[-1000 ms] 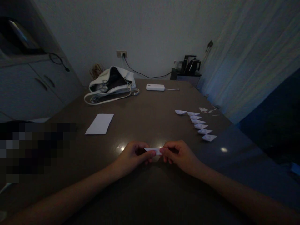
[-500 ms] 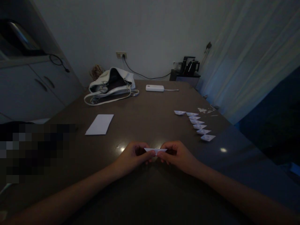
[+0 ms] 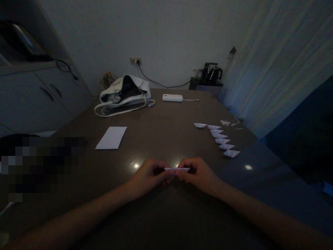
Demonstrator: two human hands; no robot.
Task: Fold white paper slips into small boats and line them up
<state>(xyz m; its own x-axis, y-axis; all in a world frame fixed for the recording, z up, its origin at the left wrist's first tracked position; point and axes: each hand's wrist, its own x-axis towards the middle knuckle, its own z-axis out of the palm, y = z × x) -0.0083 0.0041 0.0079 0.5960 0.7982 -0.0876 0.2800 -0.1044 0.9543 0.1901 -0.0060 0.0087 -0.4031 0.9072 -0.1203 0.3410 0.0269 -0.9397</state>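
Observation:
A small folded piece of white paper (image 3: 184, 169), long and narrow with pointed ends, is held level just above the near part of the table. My left hand (image 3: 152, 173) pinches its left part, thumb on the near side. My right hand (image 3: 199, 173) pinches it from the right, and the two thumbs nearly meet at its middle. The thumbs cover much of its lower part. To the right, several small folded paper boats (image 3: 221, 141) stand in a slanting row. Off to the left lies a stack of white paper sheets (image 3: 111, 138).
The brown table (image 3: 156, 121) also carries a white handbag (image 3: 125, 93) at the back left, a white power bank (image 3: 172, 98) with a short cable, and paper scraps (image 3: 227, 123) near the right edge. A black kettle (image 3: 214, 74) stands beyond the far end.
My right thumb has moved inward along the paper towards the left one. The paper has shifted slightly right and tipped, so less of its near face shows.

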